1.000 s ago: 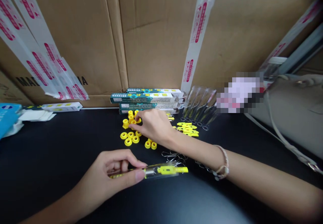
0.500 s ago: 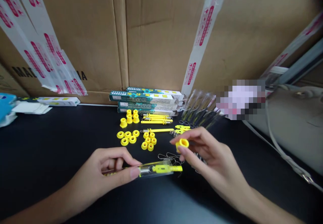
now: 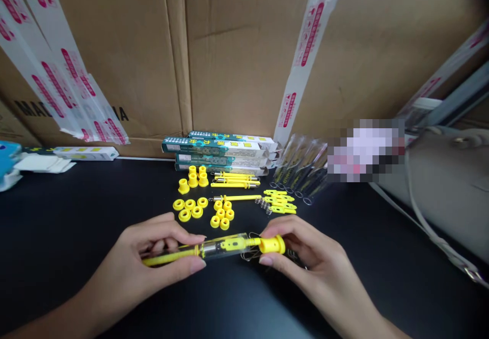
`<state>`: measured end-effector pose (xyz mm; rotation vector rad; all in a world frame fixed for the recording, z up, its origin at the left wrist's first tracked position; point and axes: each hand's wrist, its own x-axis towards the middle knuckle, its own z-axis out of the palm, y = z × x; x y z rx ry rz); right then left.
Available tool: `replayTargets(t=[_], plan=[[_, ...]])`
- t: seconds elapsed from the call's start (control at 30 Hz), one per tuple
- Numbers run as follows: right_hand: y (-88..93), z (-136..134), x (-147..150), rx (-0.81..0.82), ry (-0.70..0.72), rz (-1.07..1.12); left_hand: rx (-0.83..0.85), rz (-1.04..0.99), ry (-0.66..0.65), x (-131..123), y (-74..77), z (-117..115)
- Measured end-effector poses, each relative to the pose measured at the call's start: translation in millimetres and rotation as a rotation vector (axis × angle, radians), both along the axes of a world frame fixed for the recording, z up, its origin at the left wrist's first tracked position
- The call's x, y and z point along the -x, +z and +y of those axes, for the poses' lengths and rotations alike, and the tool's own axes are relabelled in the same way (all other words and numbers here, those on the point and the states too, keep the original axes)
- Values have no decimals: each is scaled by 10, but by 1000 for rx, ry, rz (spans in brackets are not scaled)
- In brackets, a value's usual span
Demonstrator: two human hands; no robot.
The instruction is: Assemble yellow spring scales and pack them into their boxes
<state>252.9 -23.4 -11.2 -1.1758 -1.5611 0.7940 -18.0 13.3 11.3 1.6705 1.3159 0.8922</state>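
Between the thumb and fingers of my left hand [image 3: 164, 247] lies a clear plastic tube [image 3: 219, 256], nearly level. Inside it are a yellow rod [image 3: 173, 256], a metal spring part and a flat yellow piece [image 3: 234, 243] whose narrow ribbed end pokes out at the right. My right hand [image 3: 305, 257] pinches a yellow flanged cap [image 3: 272, 245] at that end; the ribbed tip meets the cap's opening, and I cannot tell how deep it sits. Wire hooks [image 3: 250, 255] lie on the table behind, partly hidden by the cap and my right hand.
Beyond my hands on the black table [image 3: 95, 206] stand yellow caps [image 3: 193, 180], rings [image 3: 190, 204], small bushings [image 3: 220, 215], rods [image 3: 237, 181], flat yellow pieces [image 3: 280, 200] and springs [image 3: 263, 205]. Clear tubes [image 3: 300, 168] and printed boxes [image 3: 221, 150] are farther back, before cardboard [image 3: 237, 64]. A bag [image 3: 451, 186] is at right.
My right hand has brought the yellow cap down onto the ribbed end at the tube's right side. The tube has tilted slightly, its right end higher.
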Motion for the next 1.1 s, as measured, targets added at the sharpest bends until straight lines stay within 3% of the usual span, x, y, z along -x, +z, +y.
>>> replayTargets(t=[0.23,0.47,0.67,0.97,1.1], plan=[[85,-13,32,18,48,103,-129,3,-50,50,-89,54],[79,-33,11,64,63,182,-77,27,-11,12,-8,-6],[71,-58,19,180,133,297,-121,75,-24,21,-21,-5],[67,-69,99,305,132,492,-135,153,-43,-5,60,-58],[83,-64,104,358,123,473,-192,141,-50,-5,49,-80]])
